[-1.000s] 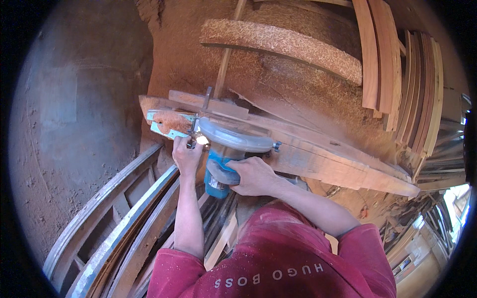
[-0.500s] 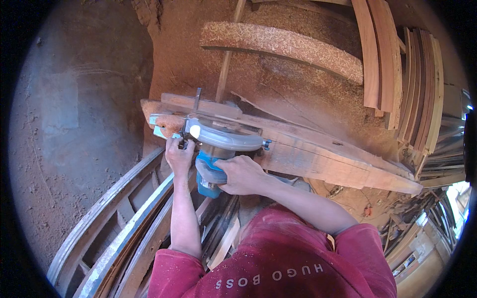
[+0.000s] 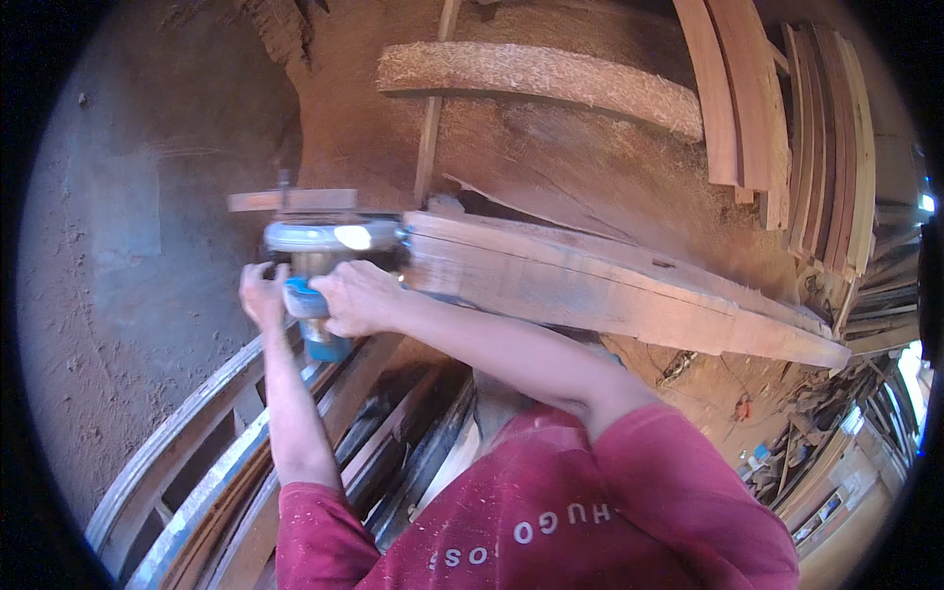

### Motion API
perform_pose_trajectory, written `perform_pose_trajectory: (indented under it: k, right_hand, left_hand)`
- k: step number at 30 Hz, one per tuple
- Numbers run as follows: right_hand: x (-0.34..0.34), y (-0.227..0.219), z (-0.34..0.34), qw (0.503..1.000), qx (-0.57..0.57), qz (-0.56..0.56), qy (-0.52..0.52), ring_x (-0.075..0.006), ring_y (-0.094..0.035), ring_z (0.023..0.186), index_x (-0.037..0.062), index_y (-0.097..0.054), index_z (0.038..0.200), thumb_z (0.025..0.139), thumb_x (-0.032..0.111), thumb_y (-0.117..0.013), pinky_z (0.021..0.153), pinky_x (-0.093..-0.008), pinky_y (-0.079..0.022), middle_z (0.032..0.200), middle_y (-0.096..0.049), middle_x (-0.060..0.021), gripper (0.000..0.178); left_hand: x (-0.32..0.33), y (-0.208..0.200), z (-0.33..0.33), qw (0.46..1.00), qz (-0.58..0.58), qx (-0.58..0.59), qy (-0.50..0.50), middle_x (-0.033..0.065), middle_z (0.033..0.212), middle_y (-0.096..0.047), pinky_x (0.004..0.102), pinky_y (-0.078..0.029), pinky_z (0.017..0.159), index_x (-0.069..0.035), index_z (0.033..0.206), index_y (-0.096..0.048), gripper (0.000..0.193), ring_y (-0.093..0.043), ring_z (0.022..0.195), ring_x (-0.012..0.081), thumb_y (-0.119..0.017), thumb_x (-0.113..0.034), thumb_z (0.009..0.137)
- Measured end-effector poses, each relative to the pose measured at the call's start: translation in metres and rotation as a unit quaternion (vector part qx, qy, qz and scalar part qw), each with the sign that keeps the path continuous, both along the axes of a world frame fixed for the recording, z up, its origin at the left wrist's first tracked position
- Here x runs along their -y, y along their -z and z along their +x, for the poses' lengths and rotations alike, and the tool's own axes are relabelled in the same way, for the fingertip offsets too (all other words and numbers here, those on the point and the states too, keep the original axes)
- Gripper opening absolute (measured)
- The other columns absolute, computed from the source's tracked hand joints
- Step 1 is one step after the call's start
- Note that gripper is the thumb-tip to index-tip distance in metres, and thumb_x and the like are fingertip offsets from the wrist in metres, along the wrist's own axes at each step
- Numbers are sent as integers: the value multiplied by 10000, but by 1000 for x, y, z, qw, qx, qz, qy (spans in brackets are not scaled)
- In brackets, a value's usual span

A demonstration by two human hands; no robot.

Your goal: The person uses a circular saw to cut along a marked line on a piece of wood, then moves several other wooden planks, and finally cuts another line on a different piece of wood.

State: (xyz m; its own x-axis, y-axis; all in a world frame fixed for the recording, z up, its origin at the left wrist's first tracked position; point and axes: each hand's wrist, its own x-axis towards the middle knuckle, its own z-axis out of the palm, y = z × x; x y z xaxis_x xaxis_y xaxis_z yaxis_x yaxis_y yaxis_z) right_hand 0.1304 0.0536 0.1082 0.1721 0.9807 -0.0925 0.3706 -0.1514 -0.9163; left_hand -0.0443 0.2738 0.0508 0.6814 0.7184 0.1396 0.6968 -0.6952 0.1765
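Observation:
A blue and grey circular saw [image 3: 317, 238] is at the left end of a long wooden beam [image 3: 551, 270]; motion blurs it. My right hand [image 3: 359, 298] is wrapped round its rear handle. My left hand [image 3: 264, 295] grips the saw's front left side, its fingertips partly hidden against the saw. Just beyond the saw lies a short wooden strip [image 3: 320, 200], with a thin bar [image 3: 284, 177] from the saw crossing it. A dark line runs along the beam's upper face. The blade itself is hidden from view.
A curved, shaving-covered plank [image 3: 541, 81] lies beyond the beam, across a narrow batten [image 3: 430, 147]. Curved boards [image 3: 733, 93] and stacked strips [image 3: 831, 147] are at the far right. Curved timber frames [image 3: 177, 442] lie at lower left. Sawdust covers the ground.
Both hands have moved left with the saw, from over the beam to its left end. The short strip beyond the saw now shows further left, apart from the beam.

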Motion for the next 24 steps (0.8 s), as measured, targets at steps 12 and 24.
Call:
perform_pose_trajectory:
  k: [12, 24]
  right_hand:
    - [270, -107, 75, 971, 96, 132, 173, -316, -739, 835, 119, -679, 1151, 711, 255, -827, 729, -428, -597, 929, -744, -144, 484]
    - [793, -207, -56, 605, 351, -147, 700, -284, -697, 763, -28, -705, 960, 719, 123, -763, 767, -390, -539, 908, -729, -150, 290]
  left_hand:
    - [195, -13, -76, 929, -148, 236, -244, 113, 880, -702, 383, -496, 699, -4, 993, -742, 375, -625, 757, 220, -491, -272, 1072]
    - [564, 12, 97, 931, -159, 38, 326, 146, 1245, -599, 514, -390, 1028, -83, 1197, -649, 570, -535, 1185, 355, -803, -433, 775]
